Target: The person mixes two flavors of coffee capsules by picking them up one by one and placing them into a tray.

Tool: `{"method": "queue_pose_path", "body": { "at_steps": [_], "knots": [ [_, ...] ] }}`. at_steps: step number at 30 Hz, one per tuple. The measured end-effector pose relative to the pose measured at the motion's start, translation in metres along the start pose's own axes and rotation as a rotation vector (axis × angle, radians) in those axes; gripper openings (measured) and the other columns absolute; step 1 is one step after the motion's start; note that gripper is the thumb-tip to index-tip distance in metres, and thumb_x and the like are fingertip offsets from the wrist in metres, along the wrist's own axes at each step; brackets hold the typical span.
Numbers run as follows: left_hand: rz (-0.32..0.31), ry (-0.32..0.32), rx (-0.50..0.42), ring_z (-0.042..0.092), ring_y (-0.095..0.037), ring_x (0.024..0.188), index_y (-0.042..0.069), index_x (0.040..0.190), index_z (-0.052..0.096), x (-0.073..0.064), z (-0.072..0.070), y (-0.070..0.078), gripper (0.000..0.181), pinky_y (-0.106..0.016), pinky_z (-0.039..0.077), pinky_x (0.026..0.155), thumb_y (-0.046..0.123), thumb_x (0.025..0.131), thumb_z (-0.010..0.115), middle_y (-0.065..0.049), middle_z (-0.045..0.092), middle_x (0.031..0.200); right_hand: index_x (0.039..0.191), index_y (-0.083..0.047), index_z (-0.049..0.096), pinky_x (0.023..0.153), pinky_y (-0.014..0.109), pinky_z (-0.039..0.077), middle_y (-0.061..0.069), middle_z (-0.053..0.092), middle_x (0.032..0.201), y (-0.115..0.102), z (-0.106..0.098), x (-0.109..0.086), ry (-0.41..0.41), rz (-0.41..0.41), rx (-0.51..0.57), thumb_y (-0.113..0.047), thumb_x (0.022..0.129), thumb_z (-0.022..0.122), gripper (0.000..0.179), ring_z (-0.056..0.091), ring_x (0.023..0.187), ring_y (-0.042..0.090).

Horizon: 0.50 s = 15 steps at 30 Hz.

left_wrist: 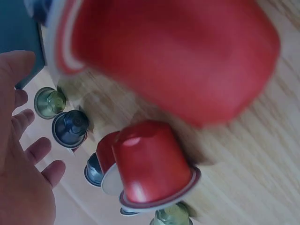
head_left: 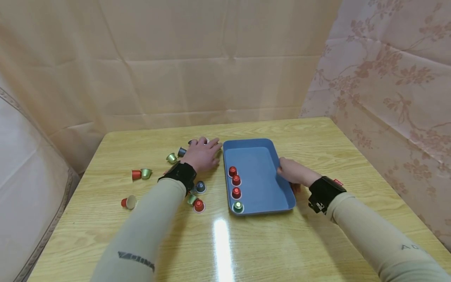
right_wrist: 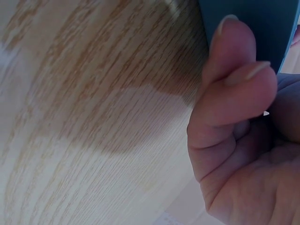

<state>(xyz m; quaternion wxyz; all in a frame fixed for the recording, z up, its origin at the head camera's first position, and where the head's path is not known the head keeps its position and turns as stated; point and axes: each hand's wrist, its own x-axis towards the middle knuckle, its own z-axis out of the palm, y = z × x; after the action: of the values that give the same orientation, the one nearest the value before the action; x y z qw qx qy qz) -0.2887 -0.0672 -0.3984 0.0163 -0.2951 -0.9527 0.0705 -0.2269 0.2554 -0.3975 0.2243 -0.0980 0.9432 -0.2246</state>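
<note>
A blue tray (head_left: 253, 156) lies on the table, its right rim held by my right hand (head_left: 294, 171) with the thumb on the rim side. In the right wrist view, the curled fingers (right_wrist: 241, 93) press against the tray's outer wall (right_wrist: 253, 28). Three red coffee capsules (head_left: 236, 180) and one green coffee capsule (head_left: 238, 206) line the tray's left side. Left of the tray, my left hand (head_left: 201, 154) reaches over loose capsules, fingers spread. The left wrist view shows that hand (left_wrist: 23, 159) beside a green capsule (left_wrist: 49, 103) and a dark blue capsule (left_wrist: 70, 129), apparently holding nothing.
Loose capsules lie left of the tray: a gold-green one (head_left: 172, 158), a red one (head_left: 136, 175) beside a green one (head_left: 146, 173), and a tipped pair (head_left: 128, 202). Closer in are a blue capsule (head_left: 201, 187) and a red capsule (head_left: 199, 205). A curtain (head_left: 211, 78) hangs behind the table.
</note>
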Motion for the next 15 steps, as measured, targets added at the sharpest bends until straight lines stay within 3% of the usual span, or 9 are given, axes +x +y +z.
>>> {"method": "queue_pose_path", "body": {
  "at_steps": [8, 15],
  "knots": [
    [-0.017, -0.001, 0.006, 0.030, -0.033, 0.132, 0.018, 0.148, 0.035, 0.0018, 0.0057, -0.0020, 0.058, -0.055, 0.028, 0.106, 0.042, 0.098, 0.051, -0.004, 0.029, 0.155, 0.132, 0.014, 0.027, 0.038, 0.039, 0.050, 0.017, 0.059, 0.058, -0.0015, -0.0012, -0.0004, -0.002, -0.003, -0.010, -0.011, 0.102, 0.029, 0.039, 0.057, 0.037, 0.026],
    [0.052, 0.014, 0.041, 0.032, -0.031, 0.132, 0.015, 0.146, 0.039, -0.0043, 0.0037, -0.0044, 0.054, -0.051, 0.033, 0.104, 0.037, 0.098, 0.052, -0.006, 0.035, 0.151, 0.135, 0.014, 0.024, 0.038, 0.040, 0.051, 0.017, 0.059, 0.056, -0.0017, -0.0007, -0.0023, -0.004, -0.012, -0.007, -0.010, 0.103, 0.030, 0.041, 0.057, 0.037, 0.027]
  ]
}}
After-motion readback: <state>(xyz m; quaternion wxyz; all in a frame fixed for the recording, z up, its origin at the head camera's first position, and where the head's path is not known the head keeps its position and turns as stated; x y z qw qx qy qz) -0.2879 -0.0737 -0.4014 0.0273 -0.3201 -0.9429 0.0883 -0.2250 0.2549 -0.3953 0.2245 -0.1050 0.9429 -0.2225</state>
